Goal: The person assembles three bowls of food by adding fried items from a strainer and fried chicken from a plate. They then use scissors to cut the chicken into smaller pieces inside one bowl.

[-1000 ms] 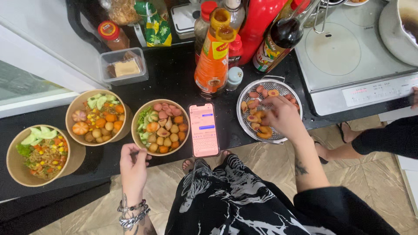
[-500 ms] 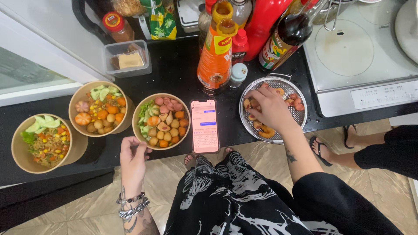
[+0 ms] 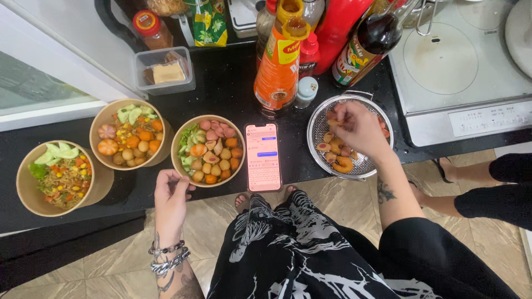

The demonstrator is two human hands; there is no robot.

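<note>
Steel mesh of a round strainer (image 3: 370,164) frames the right hand (image 3: 360,130), which has shifted from half a second ago towards the far-left side of the basket, fingers pinched on a fried piece (image 3: 334,119), suggesting another piece is about to leave it. At the counter's near edge, the left hand (image 3: 170,198) stays loosely curled, empty, touching the middle paper bowl (image 3: 208,150). A lit phone (image 3: 262,156) lies between bowl and strainer.
</note>
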